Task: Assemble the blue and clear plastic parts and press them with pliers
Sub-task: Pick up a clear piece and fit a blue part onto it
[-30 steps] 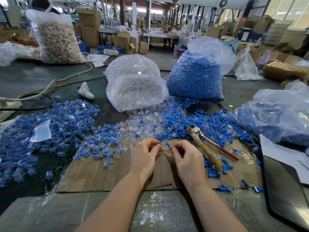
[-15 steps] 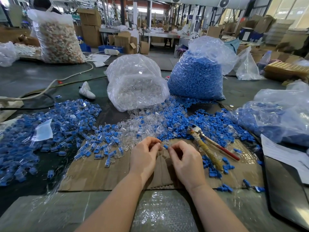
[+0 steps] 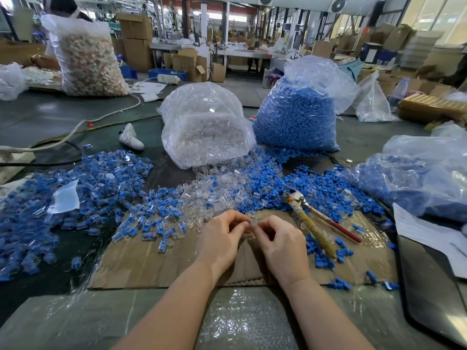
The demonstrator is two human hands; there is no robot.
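Note:
My left hand (image 3: 222, 238) and my right hand (image 3: 280, 245) meet fingertip to fingertip over the cardboard sheet (image 3: 151, 263). Together they pinch a small clear plastic part (image 3: 252, 219); any blue part between the fingers is hidden. The pliers (image 3: 313, 223), with a yellow-wrapped and a red handle, lie on the cardboard just right of my right hand. Loose clear parts (image 3: 214, 195) and loose blue parts (image 3: 316, 183) are heaped behind my hands. Assembled blue-and-clear pieces (image 3: 88, 190) spread to the left.
A bag of clear parts (image 3: 204, 132) and a bag of blue parts (image 3: 298, 114) stand behind the piles. Another bag of blue pieces (image 3: 417, 183) lies at right, beside white paper (image 3: 429, 233). Cables (image 3: 75, 130) cross the far left. Bubble wrap (image 3: 240, 322) covers the near edge.
Both hands stayed in place over the cardboard; the fingertips drew closer together around the small part. The blue bit seen between them earlier is no longer visible.

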